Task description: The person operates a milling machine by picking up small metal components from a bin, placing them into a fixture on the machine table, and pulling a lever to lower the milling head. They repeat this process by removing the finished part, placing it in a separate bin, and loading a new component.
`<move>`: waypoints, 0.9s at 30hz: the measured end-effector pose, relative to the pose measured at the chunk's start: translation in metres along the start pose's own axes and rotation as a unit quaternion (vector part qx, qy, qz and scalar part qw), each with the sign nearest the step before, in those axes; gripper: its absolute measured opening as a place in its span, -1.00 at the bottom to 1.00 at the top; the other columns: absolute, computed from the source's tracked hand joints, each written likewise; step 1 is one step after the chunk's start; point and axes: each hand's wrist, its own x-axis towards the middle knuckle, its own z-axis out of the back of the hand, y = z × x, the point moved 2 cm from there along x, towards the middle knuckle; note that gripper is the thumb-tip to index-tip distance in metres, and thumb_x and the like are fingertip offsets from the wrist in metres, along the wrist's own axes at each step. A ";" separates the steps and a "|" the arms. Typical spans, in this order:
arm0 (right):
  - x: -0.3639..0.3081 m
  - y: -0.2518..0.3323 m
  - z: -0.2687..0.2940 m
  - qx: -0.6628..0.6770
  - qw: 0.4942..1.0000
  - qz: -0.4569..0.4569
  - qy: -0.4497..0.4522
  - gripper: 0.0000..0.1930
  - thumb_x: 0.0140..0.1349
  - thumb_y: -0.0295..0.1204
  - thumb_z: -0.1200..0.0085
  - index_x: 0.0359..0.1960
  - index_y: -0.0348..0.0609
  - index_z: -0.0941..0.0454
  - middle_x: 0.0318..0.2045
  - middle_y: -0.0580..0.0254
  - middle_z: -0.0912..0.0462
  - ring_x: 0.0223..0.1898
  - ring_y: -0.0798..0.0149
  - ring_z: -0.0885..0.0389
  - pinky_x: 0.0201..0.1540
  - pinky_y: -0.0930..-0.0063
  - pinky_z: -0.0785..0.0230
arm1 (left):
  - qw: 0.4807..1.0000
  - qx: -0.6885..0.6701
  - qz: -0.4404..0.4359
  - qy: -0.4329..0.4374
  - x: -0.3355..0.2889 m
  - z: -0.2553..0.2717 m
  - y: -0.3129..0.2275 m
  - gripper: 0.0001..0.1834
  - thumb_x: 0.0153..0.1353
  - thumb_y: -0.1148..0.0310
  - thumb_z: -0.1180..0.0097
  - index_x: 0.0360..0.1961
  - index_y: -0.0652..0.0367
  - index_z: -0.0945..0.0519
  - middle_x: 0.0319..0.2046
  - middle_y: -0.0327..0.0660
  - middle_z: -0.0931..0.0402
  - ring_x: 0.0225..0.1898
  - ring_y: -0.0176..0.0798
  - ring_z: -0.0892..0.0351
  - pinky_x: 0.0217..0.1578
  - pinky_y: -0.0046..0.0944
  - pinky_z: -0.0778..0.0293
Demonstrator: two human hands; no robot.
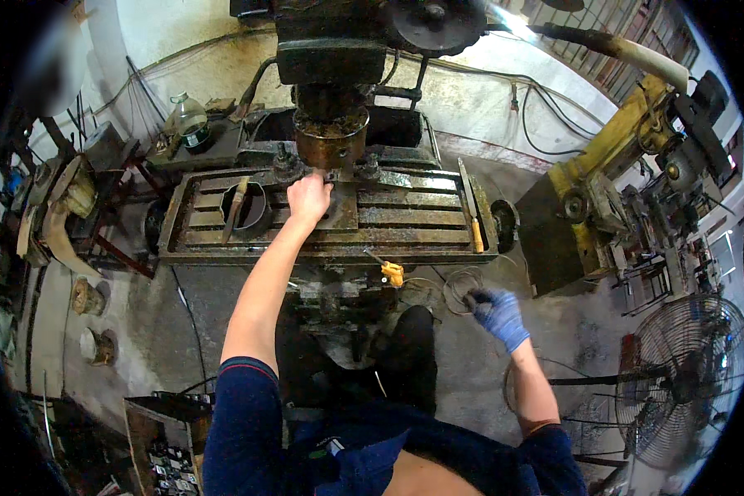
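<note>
My bare left hand is stretched forward over the slotted machine table. Its fingers are closed at a small dark part just below the round, brownish metal housing; what they grip is hidden. Bolted clamps stand beside that spot. To the right, in front of the table, my right hand wears a blue knitted glove with a dark finger area. Its fingers look curled in, and I cannot make out what they hold, if anything. Between the two hands, a yellow air gun hangs at the table's front edge.
On the table's left sits a dark round pot with a brush across it. A wooden-handled file lies at the right end. A large fan stands lower right, a yellow-green machine behind it. A glass jar is at back left.
</note>
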 end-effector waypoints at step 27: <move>0.058 0.144 0.167 0.097 0.796 0.390 -0.453 -0.67 0.32 -0.32 0.32 -0.42 -0.33 -0.42 -0.47 0.14 -0.52 -0.40 0.28 -0.49 -0.22 0.45 -0.33 | 0.987 -0.142 0.069 0.040 0.015 0.004 0.006 -0.70 -0.19 0.23 -0.26 -0.42 0.19 -0.62 -0.48 0.02 -0.56 -0.38 0.05 -0.55 -0.37 -0.07 -0.47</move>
